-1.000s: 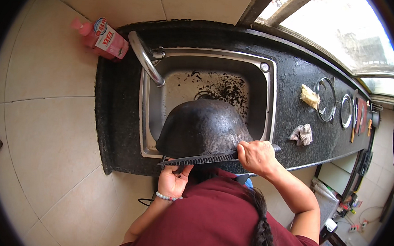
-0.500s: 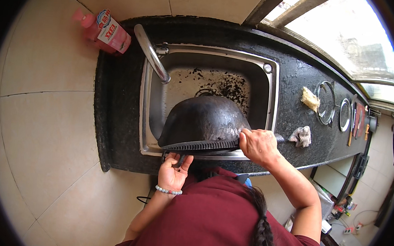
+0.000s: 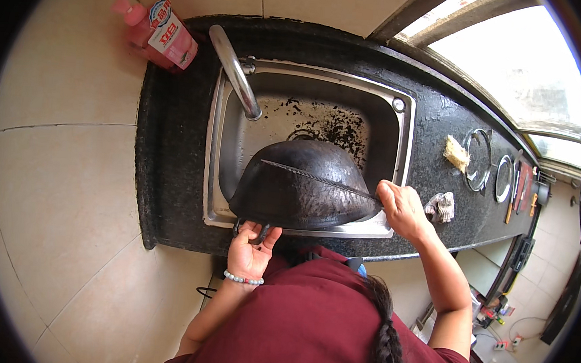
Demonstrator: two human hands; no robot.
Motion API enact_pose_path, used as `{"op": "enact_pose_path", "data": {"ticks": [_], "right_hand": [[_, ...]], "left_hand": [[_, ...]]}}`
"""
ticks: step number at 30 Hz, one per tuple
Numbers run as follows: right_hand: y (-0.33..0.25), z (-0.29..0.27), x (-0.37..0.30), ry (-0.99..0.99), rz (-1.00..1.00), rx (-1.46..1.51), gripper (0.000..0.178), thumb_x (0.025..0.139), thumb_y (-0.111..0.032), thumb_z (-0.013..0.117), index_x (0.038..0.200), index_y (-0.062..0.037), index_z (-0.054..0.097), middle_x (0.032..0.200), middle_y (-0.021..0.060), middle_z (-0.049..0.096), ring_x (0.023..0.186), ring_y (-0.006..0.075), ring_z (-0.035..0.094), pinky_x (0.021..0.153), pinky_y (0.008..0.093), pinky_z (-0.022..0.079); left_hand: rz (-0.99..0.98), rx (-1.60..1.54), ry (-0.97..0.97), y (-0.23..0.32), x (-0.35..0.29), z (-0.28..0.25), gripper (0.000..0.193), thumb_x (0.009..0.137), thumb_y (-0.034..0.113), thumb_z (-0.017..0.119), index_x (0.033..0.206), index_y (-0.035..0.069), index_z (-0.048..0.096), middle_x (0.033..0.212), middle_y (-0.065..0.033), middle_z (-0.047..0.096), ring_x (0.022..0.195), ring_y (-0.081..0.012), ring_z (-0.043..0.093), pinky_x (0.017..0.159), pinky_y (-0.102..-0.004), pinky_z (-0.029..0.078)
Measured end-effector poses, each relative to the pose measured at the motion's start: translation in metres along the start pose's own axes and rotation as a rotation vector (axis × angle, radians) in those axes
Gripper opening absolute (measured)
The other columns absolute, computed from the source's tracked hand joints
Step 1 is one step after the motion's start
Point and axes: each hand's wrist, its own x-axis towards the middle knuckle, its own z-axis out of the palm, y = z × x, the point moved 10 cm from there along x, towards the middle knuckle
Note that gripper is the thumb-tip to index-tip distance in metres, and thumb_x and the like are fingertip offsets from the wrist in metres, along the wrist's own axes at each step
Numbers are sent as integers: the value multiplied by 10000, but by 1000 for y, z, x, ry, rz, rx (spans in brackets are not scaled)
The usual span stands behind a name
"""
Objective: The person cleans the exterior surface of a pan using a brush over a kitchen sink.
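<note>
A blackened wok (image 3: 289, 201) is tilted over the near part of the steel sink (image 3: 408, 135), its dark outer side facing up. My left hand (image 3: 250, 252) is closed around the loop handle (image 3: 262, 230) at the wok's near left rim. In my right hand (image 3: 402, 209), at the wok's right side, is a long, thin, dark strip with a toothed edge (image 3: 320, 179). It lies across the wok's outer surface, pointing left; its exact kind is unclear. Dark flakes (image 3: 342, 128) are scattered over the sink bottom behind the wok.
A chrome faucet (image 3: 234, 70) arches over the sink's left side. At the back left stands a pink pump bottle (image 3: 170, 40). On the black counter to the right are a crumpled cloth (image 3: 440, 206), a yellowish scrubber (image 3: 456, 153), a round lid (image 3: 478, 160) and several kitchen tools.
The toothed strip has moved from the wok's near rim farther up its outer side. My right hand has shifted right with it, while my left hand keeps the loop handle.
</note>
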Motion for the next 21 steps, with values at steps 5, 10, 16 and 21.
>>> {"op": "enact_pose_path", "data": {"ticks": [5, 10, 16, 21], "right_hand": [[10, 22, -14, -182, 23, 338, 318, 922, -319, 543, 923, -6, 490, 764, 154, 591, 720, 261, 603, 653, 383, 465], [36, 30, -7, -165, 115, 340, 221, 931, -230, 513, 829, -35, 520, 650, 111, 556, 589, 270, 580, 560, 375, 453], [-3, 29, 5, -10, -212, -171, 238, 901, -268, 520, 760, -77, 499, 644, 124, 566, 627, 347, 589, 542, 434, 458], [-26, 45, -8, 72, -440, -267, 224, 877, -250, 563, 728, -102, 487, 588, 58, 553, 560, 251, 602, 491, 370, 471]], "left_hand": [[-12, 3, -22, 1, 2, 10, 325, 788, -15, 401, 1071, 1, 561, 1055, -113, 628, 983, -259, 618, 906, -407, 520], [-32, 24, -47, 1, 0, 0, 364, 775, -10, 394, 1102, -4, 552, 1089, -120, 620, 983, -263, 621, 888, -406, 531], [-49, 7, -61, 1, -1, -8, 401, 759, -15, 384, 1128, -8, 543, 1114, -130, 613, 969, -278, 628, 867, -415, 541], [-59, -1, -8, 0, -3, -15, 422, 725, -29, 387, 1116, -4, 545, 1111, -135, 594, 949, -297, 604, 838, -436, 551]]}}
